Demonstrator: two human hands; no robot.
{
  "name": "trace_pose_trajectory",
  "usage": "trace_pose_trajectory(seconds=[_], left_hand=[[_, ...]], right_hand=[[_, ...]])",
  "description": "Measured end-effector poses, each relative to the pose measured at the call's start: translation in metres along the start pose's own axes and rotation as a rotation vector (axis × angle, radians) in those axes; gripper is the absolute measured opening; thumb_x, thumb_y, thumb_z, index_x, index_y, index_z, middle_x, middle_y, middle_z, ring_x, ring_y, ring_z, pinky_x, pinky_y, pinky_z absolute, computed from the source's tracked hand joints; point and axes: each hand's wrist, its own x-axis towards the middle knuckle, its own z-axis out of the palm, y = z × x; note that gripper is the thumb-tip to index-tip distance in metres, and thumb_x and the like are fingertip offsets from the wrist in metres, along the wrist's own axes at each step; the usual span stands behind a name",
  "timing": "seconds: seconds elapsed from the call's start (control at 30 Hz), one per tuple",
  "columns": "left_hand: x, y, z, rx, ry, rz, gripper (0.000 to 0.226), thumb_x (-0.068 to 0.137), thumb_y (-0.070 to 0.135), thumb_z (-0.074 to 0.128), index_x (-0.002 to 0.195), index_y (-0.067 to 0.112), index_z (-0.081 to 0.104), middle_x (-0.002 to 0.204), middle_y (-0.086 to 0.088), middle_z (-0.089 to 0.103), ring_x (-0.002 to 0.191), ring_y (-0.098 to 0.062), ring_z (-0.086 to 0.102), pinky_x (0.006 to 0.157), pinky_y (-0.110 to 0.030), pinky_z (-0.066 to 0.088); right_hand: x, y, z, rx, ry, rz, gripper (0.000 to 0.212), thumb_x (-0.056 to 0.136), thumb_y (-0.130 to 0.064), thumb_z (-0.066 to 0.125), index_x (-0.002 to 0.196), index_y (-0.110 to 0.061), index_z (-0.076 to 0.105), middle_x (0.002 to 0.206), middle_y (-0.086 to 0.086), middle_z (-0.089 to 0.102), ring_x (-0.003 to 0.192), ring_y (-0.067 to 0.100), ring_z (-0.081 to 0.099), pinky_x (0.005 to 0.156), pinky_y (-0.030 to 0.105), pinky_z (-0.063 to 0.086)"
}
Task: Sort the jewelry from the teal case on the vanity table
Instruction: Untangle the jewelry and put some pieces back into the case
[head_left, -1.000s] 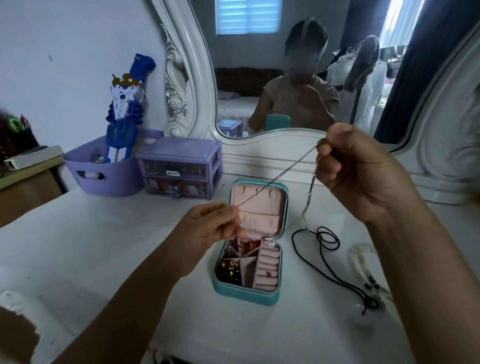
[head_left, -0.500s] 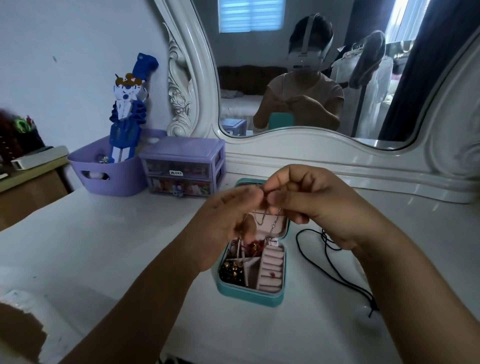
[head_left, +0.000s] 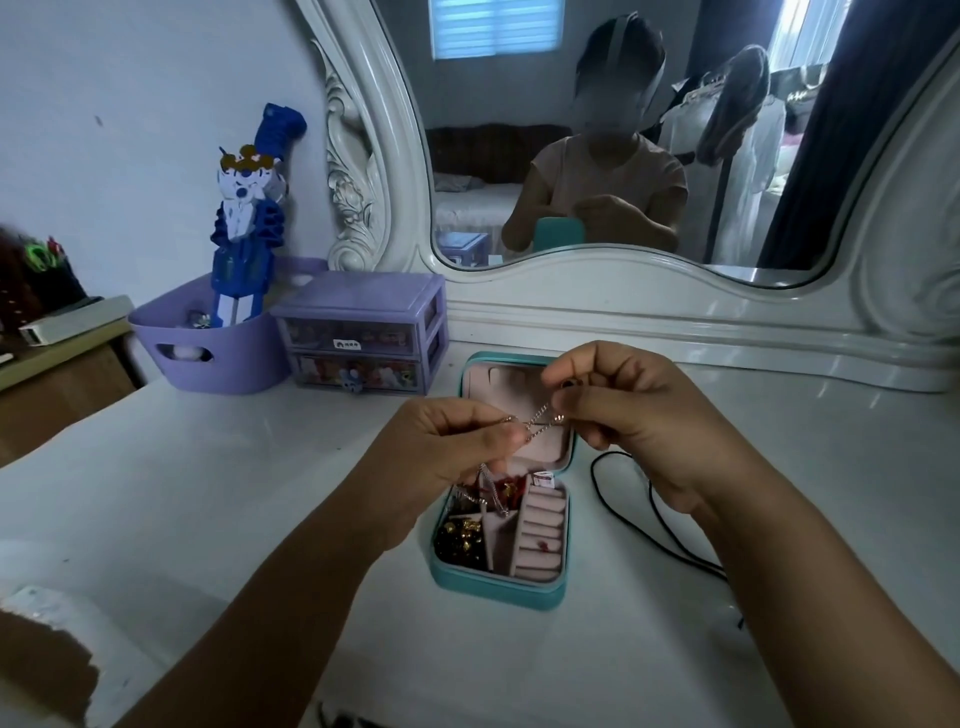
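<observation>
The teal jewelry case (head_left: 496, 588) lies open on the white vanity table (head_left: 208, 493), pink-lined, with dark and gold beads, red pieces and ring rolls inside. Above it, my left hand (head_left: 441, 452) and my right hand (head_left: 634, 415) each pinch a thin silver chain (head_left: 537, 421). The strands cross between my fingertips. A loop of the chain hangs from my left hand down into the case. A black cord necklace (head_left: 631, 512) lies on the table right of the case, partly hidden by my right forearm.
A purple mini drawer unit (head_left: 363, 332) and a purple basket (head_left: 208, 343) holding a blue-and-white figure (head_left: 249, 218) stand at the back left. The white mirror frame (head_left: 675, 322) runs along the back. A wooden desk (head_left: 57, 379) adjoins on the left.
My hands have come together from a wide stretch of the chain to a close pinch over the case. The chain now crosses between my fingertips with slack hanging into the case.
</observation>
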Motion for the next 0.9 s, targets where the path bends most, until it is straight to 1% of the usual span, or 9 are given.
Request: trace_pose_trajectory(seconds=[0.1, 0.17, 0.27, 0.43, 0.6, 0.67, 0.77, 0.83, 0.9], left_hand=[[0.002, -0.004, 0.001, -0.063, -0.014, -0.002, 0.024, 0.071, 0.037, 0.068, 0.078, 0.014, 0.073, 0.074, -0.011, 0.063, 0.069, -0.025, 0.049, 0.069, -0.034, 0.043], [0.002, -0.006, 0.0, -0.136, -0.029, -0.001, 0.022, 0.074, 0.04, 0.07, 0.073, 0.018, 0.071, 0.078, -0.011, 0.063, 0.065, -0.022, 0.044, 0.067, -0.03, 0.041], [0.0, -0.007, -0.001, -0.25, -0.169, 0.018, 0.029, 0.067, 0.049, 0.072, 0.062, 0.021, 0.064, 0.064, 0.002, 0.061, 0.06, -0.01, 0.046, 0.061, -0.019, 0.045], [-0.008, -0.009, -0.003, -0.169, -0.268, -0.03, 0.012, 0.065, 0.03, 0.063, 0.055, 0.023, 0.062, 0.047, 0.006, 0.052, 0.047, -0.004, 0.051, 0.053, -0.016, 0.046], [-0.013, -0.013, -0.017, -0.186, -0.314, -0.039, 0.015, 0.06, 0.025, 0.063, 0.047, 0.022, 0.057, 0.054, 0.006, 0.059, 0.062, -0.009, 0.061, 0.057, -0.021, 0.049], [-0.015, -0.016, -0.023, -0.335, -0.312, 0.012, 0.017, 0.065, 0.033, 0.073, 0.058, 0.02, 0.064, 0.06, 0.005, 0.06, 0.068, -0.007, 0.061, 0.065, -0.022, 0.051], [-0.016, -0.019, -0.025, -0.471, -0.326, 0.057, 0.031, 0.078, 0.035, 0.068, 0.106, 0.023, 0.068, 0.066, -0.003, 0.059, 0.085, -0.016, 0.063, 0.087, -0.032, 0.051], [-0.016, -0.017, -0.019, -0.36, -0.302, 0.048, 0.039, 0.077, 0.027, 0.063, 0.116, 0.027, 0.062, 0.074, -0.021, 0.061, 0.084, -0.02, 0.064, 0.089, -0.041, 0.051], [-0.015, -0.011, -0.011, -0.216, -0.285, 0.036, 0.047, 0.077, 0.027, 0.059, 0.122, 0.039, 0.053, 0.077, -0.033, 0.057, 0.069, -0.016, 0.064, 0.081, -0.039, 0.053]], right_hand=[[0.001, -0.001, 0.0, 0.121, -0.031, 0.018, 0.025, 0.081, 0.009, 0.051, 0.079, -0.011, 0.064, 0.054, 0.0, 0.058, 0.04, 0.009, 0.039, 0.04, 0.016, 0.033], [0.0, -0.001, -0.001, 0.156, -0.042, 0.036, 0.024, 0.083, 0.007, 0.048, 0.079, -0.01, 0.064, 0.055, 0.003, 0.055, 0.04, 0.009, 0.038, 0.039, 0.016, 0.032], [-0.001, 0.002, -0.002, 0.038, -0.003, 0.028, 0.023, 0.082, 0.007, 0.048, 0.08, -0.009, 0.064, 0.055, 0.003, 0.051, 0.041, 0.009, 0.038, 0.04, 0.015, 0.031], [0.0, 0.004, -0.004, -0.137, 0.065, -0.028, 0.019, 0.085, 0.004, 0.053, 0.081, -0.011, 0.064, 0.062, 0.002, 0.053, 0.046, 0.003, 0.042, 0.045, 0.011, 0.036], [0.002, 0.007, -0.016, -0.357, 0.18, -0.075, 0.021, 0.084, -0.002, 0.059, 0.078, -0.02, 0.066, 0.067, -0.01, 0.057, 0.047, -0.006, 0.047, 0.047, 0.005, 0.035], [0.001, 0.008, -0.019, -0.352, 0.216, -0.061, 0.023, 0.084, -0.002, 0.059, 0.076, -0.022, 0.066, 0.066, -0.01, 0.056, 0.045, -0.006, 0.047, 0.045, 0.005, 0.034], [0.0, 0.009, -0.018, -0.341, 0.169, -0.042, 0.019, 0.084, -0.002, 0.058, 0.079, -0.017, 0.068, 0.066, -0.008, 0.058, 0.044, -0.006, 0.047, 0.045, 0.005, 0.035], [-0.001, 0.009, -0.013, -0.356, 0.098, -0.068, 0.017, 0.084, -0.002, 0.059, 0.079, -0.015, 0.068, 0.066, -0.01, 0.06, 0.045, -0.006, 0.048, 0.047, 0.005, 0.035], [-0.002, 0.008, -0.009, -0.405, 0.028, -0.107, 0.017, 0.083, -0.003, 0.06, 0.077, -0.017, 0.068, 0.063, -0.014, 0.062, 0.048, -0.005, 0.05, 0.049, 0.006, 0.036]])
